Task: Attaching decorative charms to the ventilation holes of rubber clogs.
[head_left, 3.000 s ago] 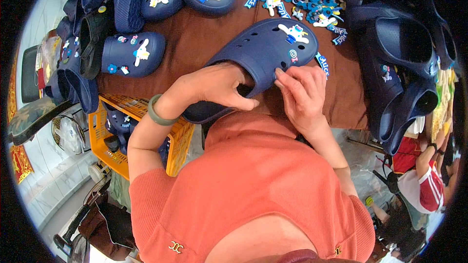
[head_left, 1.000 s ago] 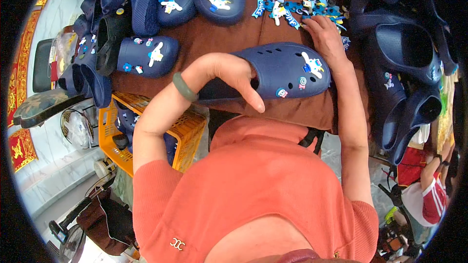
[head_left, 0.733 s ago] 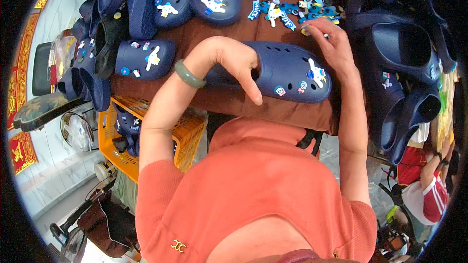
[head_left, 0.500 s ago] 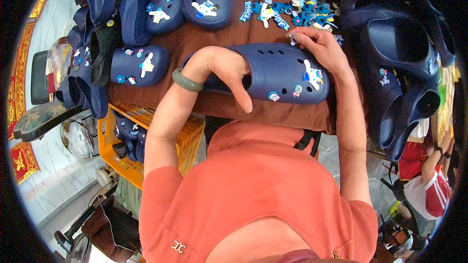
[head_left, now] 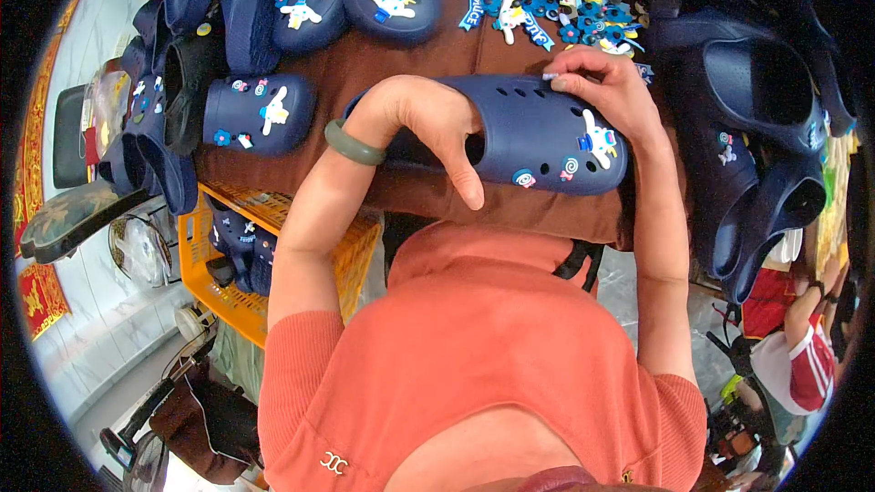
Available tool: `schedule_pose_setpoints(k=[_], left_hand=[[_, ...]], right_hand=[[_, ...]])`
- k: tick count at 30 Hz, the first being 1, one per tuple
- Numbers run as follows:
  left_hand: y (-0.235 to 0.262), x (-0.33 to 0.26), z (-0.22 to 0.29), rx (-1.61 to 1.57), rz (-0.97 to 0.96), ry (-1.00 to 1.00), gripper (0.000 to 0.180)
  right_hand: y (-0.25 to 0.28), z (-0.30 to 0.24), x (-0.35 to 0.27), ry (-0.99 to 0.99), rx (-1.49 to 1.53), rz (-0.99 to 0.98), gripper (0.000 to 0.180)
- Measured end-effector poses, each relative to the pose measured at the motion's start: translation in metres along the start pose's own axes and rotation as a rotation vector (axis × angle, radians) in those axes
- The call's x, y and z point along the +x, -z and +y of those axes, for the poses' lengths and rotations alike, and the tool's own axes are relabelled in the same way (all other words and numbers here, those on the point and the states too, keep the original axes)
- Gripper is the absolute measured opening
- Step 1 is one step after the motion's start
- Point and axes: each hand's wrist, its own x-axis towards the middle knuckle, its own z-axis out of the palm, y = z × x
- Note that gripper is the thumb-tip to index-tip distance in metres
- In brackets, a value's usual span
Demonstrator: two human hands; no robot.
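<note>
A dark blue clog (head_left: pixel 529 132) lies sideways before me with its toe to the right. My left hand (head_left: pixel 436 132) is closed on it, fingers hidden inside the foot opening and thumb bent over the near side. Between thumb and forefinger, my right hand (head_left: pixel 605 87) pinches a small pale shoe charm (head_left: pixel 550 76) at the clog's far edge, near the vent holes. On the toe sit a white long-eared animal charm (head_left: pixel 597 139) and two swirl charms, one a blue-and-white swirl charm (head_left: pixel 569 169).
Loose charms (head_left: pixel 592 18) are heaped beyond the clog on a brown cloth (head_left: pixel 456 59). Decorated clogs (head_left: pixel 264 118) stand left and behind; more dark clogs (head_left: pixel 756 82) crowd the right. An orange crate (head_left: pixel 223 305) with clogs stands below left. Another person (head_left: pixel 802 364) is at far right.
The view has shifted a little, so the clog and both hands appear slightly farther right. My right hand still pinches the pale charm by the clog's far edge; my left keeps its hold.
</note>
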Motion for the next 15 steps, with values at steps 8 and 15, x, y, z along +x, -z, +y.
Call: schedule_pose_setpoints(k=[8,15], left_hand=[[0.005,-0.003,0.013,0.081,-0.061,0.139,0.074],[0.013,0.004,0.032,0.149,-0.273,0.438,0.075]], right_hand=[[0.0,-0.012,-0.005,0.192,-0.115,-0.118,0.015],[0.006,-0.015,-0.005,0.307,-0.261,-0.147,0.018]])
